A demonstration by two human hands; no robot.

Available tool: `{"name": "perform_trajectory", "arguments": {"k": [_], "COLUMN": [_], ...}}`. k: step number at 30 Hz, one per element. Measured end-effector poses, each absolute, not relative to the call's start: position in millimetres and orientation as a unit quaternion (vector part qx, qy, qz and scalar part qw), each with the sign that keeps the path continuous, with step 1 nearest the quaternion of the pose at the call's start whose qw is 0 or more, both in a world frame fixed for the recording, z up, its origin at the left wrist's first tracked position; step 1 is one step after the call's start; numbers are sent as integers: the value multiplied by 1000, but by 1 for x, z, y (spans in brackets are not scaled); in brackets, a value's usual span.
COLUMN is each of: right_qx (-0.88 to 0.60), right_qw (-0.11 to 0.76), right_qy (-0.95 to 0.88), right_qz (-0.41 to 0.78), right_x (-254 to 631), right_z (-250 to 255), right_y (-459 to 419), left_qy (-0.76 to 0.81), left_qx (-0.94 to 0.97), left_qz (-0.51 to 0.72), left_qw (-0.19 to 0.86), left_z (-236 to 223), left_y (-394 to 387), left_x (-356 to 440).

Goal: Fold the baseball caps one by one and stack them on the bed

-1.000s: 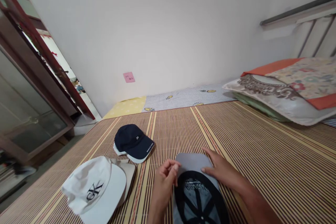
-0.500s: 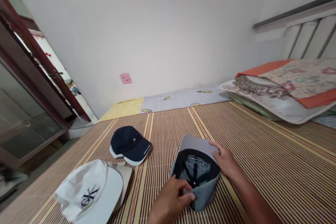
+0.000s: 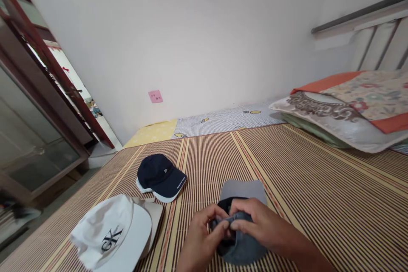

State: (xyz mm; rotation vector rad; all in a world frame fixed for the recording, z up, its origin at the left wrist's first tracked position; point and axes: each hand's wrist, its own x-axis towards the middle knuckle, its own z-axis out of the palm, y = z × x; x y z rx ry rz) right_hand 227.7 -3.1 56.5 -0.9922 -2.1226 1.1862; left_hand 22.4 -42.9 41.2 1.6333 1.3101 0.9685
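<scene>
A grey baseball cap (image 3: 244,190) lies on the striped mat, its brim pointing away from me and its opening facing up. Both hands pinch its back edge, at what looks like the strap. My left hand (image 3: 205,231) grips from the left with thumb and fingers closed. Thumb to thumb with it, my right hand (image 3: 258,223) holds the same edge from the right. The fingers cover much of the cap's inside and the exact fastening. Off to the left, a white cap (image 3: 105,233) with black letters rests over a beige one. Behind it sits a navy cap (image 3: 159,174) on top of a white-brimmed cap.
The striped bamboo mat (image 3: 207,161) covers the bed. Pillows with a floral cloth (image 3: 376,97) are stacked at the right, by a railing. A white wall with a pink note (image 3: 155,96) rises behind. At the left is a door frame (image 3: 66,80).
My right hand has left the brim's right side and moved down to the cap's back edge, meeting my left hand. The cap has turned slightly and shifted toward me.
</scene>
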Motion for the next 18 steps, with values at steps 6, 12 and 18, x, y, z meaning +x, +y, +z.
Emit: {"name": "perform_trajectory", "arguments": {"k": [6,12,18], "right_qx": [-362,-382,-339], "right_qw": [332,364,377], "right_qy": [-769,-751,-771], "right_qz": [409,398,385], "right_x": [257,259,246], "right_z": [53,61,75], "right_y": [14,12,-6], "left_qy": [500,450,460], "left_qx": [643,592,548], "left_qz": [355,406,464], "left_qw": [458,532,521], "left_z": [41,38,47], "left_y": [-44,-47,-51], "left_x": [8,8,20]}}
